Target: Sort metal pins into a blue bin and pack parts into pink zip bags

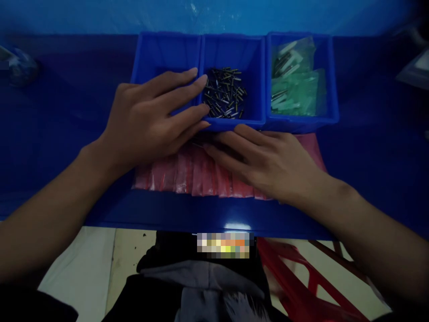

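Observation:
My left hand (147, 116) reaches across the front of the left blue bin (167, 53). Its fingers are stretched and apart, their tips at the near left edge of the middle blue bin (234, 49). In that middle bin lies a pile of small dark pin-like metal pieces (226, 91). My right hand (268, 156) is bent over a row of overlapping pink plastic bags (204, 179), just in front of the bins. Its fingers curl leftward around a shadowed spot, where a thin dark thing shows faintly; I cannot make out what it is. My left thumb is hidden.
A right-hand blue bin (330, 89) contains green-tinted clear bags (298, 89) with slim pieces inside. Wrapped items lie at the far left (20, 67) and far right (417, 69) of the blue table (67, 116). A red plastic stool (295, 277) stands below the table's front edge.

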`<state>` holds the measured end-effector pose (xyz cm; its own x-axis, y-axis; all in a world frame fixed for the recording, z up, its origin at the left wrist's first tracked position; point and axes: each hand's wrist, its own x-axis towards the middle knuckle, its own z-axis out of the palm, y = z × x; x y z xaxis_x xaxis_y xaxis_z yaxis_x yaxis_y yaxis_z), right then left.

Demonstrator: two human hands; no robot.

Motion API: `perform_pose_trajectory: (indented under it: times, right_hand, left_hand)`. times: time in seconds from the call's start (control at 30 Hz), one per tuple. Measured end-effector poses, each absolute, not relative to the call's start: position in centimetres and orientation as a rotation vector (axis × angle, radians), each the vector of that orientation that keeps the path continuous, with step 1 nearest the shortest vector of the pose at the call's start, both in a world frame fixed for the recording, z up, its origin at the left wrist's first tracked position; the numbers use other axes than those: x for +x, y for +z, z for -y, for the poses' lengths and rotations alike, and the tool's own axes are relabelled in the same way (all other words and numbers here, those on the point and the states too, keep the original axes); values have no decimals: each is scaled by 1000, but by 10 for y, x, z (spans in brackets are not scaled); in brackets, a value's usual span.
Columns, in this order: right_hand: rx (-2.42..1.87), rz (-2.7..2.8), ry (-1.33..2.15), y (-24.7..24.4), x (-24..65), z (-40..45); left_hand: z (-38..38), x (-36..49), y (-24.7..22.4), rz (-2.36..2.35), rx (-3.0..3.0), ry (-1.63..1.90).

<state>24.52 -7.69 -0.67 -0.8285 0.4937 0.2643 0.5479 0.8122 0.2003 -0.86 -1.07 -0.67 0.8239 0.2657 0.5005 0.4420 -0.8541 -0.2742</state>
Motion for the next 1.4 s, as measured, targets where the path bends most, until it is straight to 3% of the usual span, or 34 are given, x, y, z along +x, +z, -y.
perform_pose_trajectory:
  times: [0.27, 0.67, 1.0, 1.23, 1.4]
  right_hand:
    - [-604, 2863, -353, -10, 247, 73]
    - [-629, 2794, -407, -12, 235, 63]
    - [-548, 2645, -414, -10, 232, 61]
    - [-1029, 2173, 233, 15, 244, 71]
    - [-996, 2015, 3, 14, 258, 64]
  left_hand:
    - [11, -10, -7, 564, -2598, -592]
    - [15, -10, -4, 768, -2667, -445]
    - [11, -9, -10, 683, -2720, -666]
    - [14, -8, -5, 628, -2667, -594]
    - [15, -7, -2, 588, -2618, -552]
